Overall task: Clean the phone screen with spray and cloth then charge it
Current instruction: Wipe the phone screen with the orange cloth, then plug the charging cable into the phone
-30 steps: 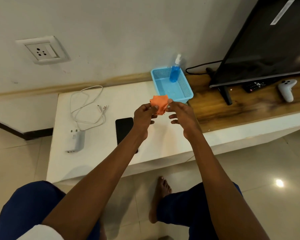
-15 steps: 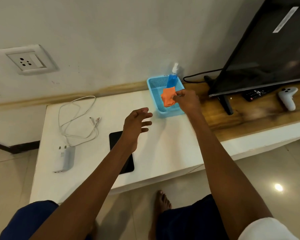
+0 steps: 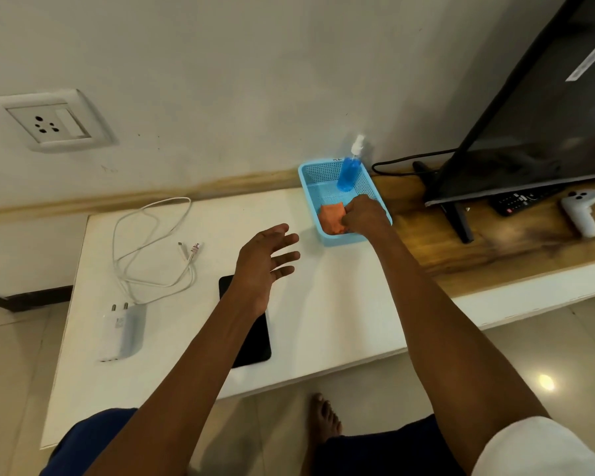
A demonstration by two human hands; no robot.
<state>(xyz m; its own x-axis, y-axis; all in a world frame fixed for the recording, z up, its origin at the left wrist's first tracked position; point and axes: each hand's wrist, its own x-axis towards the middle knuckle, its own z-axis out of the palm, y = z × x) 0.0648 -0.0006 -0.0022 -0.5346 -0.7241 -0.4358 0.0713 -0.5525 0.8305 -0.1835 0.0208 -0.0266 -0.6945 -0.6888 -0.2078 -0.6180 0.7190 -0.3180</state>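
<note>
At the basket's (image 3: 310, 187) near end, right hand (image 3: 366, 214) reaches in, fingers pinched on the folded orange cloth (image 3: 332, 218), which lies on the basket floor. Judged: cloth is being stowed beside the spray (image 3: 348, 173), which stands upright at the far end, so both cleaning items sit together and off the work area. Wiping looks finished.

Left hand (image 3: 265, 264) hovers above the top, fingers spread, holding nothing; it hangs over the phone (image 3: 251, 341) (probably ready to pick it up). Phone lies flat, dark screen up, near the front edge, partly hidden by the left forearm.

Charger (image 3: 122, 329) lies on its side left of the phone, pins toward the wall, white cable (image 3: 145, 249) looped loosely behind it, plug end free. Not connected; charging not yet begun. Socket (image 3: 50, 121) sits on the wall above, within reach.

Surface: white low unit, glossy, joined at right to a wooden shelf (image 3: 495, 249) carrying a TV (image 3: 547, 108), a remote (image 3: 519, 202) and a white controller (image 3: 581, 214). Wall pale, scuffed. Floor tiled, reflecting a lamp.
</note>
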